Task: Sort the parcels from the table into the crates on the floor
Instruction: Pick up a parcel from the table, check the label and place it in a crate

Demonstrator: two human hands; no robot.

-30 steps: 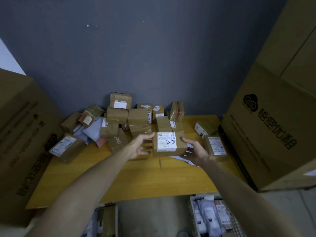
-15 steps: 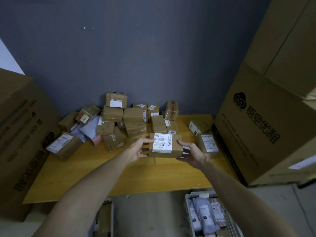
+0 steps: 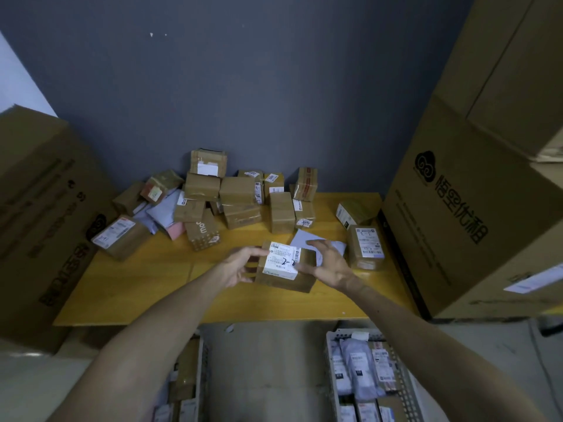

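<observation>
Below my right forearm a white crate (image 3: 405,388) sits on the floor, holding grey mailer bags and labelled packets; below my left forearm a second crate (image 3: 199,376) shows only its rim and some brown boxes inside. Between my 2 hands I hold a brown parcel (image 3: 285,268) just above the yellow surface (image 3: 146,287), its white label up with "2-2" handwritten on it. My left hand (image 3: 236,268) grips its left end, thumb on top and fingers curled under; my right hand (image 3: 330,266) grips the right end, fingers wrapped over the far edge. Just beyond my right hand lies a pale flat envelope (image 3: 304,238), and right of that hand rests a labelled box (image 3: 365,246). Far left of my left hand lies another labelled box (image 3: 120,236). Beyond both hands, a heap of small taped parcels (image 3: 237,196) stands against the grey wall (image 3: 274,86). Big cartons (image 3: 475,208) flank the surface on both sides
</observation>
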